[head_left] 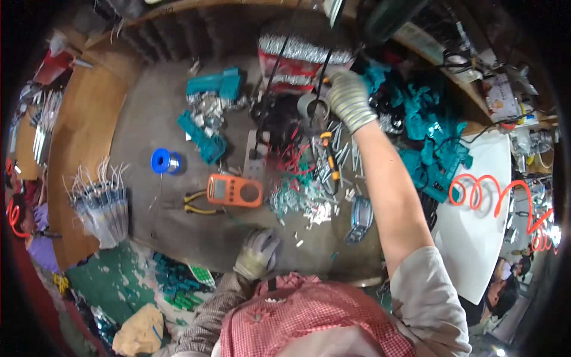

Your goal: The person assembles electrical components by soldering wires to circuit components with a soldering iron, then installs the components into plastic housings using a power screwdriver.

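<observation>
My left hand (259, 254), in a grey-striped work glove, rests at the near edge of the brown worktable with its fingers curled in; what they hold, if anything, is hidden. Stretched far forward, my right hand (350, 102) wears a similar glove. Its fingers are bent closed, and a small orange bit shows at their tips, too blurred to name. Beside it are a grey ring-shaped roll (313, 107) and a red box with foil (291, 62). An orange multimeter (235, 190) and yellow-handled pliers (202, 203) lie beyond my left hand.
A blue solder spool (165, 161) stands left of centre. Teal plastic casings (425, 154) pile up at right. Small white and teal parts (303, 202), a yellow-black screwdriver (329, 156) and a blue-grey device (360, 220) lie mid-table. Bundled wired tubes (101, 205) lean at left; dark cords hang overhead.
</observation>
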`<state>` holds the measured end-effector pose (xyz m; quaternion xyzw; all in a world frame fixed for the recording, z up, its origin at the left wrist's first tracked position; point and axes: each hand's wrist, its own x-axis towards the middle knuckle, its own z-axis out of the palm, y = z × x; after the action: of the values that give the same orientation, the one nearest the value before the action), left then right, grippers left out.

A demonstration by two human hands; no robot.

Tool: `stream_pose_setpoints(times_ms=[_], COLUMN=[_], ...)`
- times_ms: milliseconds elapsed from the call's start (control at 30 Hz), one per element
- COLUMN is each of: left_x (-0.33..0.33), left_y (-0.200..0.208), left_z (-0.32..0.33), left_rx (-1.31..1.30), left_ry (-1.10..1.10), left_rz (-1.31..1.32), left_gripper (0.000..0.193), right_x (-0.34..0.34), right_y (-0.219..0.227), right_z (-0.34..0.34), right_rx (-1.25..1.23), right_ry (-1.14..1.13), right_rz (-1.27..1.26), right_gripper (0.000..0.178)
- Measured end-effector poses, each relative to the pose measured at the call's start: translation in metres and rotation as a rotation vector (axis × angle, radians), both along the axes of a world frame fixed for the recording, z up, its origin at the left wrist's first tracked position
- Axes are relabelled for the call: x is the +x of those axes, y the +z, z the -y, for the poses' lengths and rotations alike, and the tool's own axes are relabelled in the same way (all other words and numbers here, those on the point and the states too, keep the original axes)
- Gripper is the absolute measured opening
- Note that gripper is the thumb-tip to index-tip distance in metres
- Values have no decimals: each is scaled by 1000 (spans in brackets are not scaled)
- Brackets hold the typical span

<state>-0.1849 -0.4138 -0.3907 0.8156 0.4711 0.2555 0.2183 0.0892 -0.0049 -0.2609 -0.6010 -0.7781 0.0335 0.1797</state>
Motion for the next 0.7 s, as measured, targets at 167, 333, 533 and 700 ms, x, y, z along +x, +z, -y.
stream_pose_setpoints(times_ms=[167, 333, 533, 700], left_x=[-11, -11, -9, -6], left_y=[5, -7, -22, -26], left_z=[3, 9, 27, 40], left_rx=[-58, 28, 63, 235], left_ry=[34, -10, -52, -49], left_rz=[21, 11, -2, -50], left_gripper=[49, 49, 52, 55], right_x=[-2, 60, 50, 48], right_y=[52, -13, -91, -105], right_z=[119, 286, 427, 459], right_rx=[283, -137, -500, -200], right_ry=[-83, -288, -404, -374], right_rz=[-444, -1169, -1652, -1524], right_gripper=[20, 18, 14, 13])
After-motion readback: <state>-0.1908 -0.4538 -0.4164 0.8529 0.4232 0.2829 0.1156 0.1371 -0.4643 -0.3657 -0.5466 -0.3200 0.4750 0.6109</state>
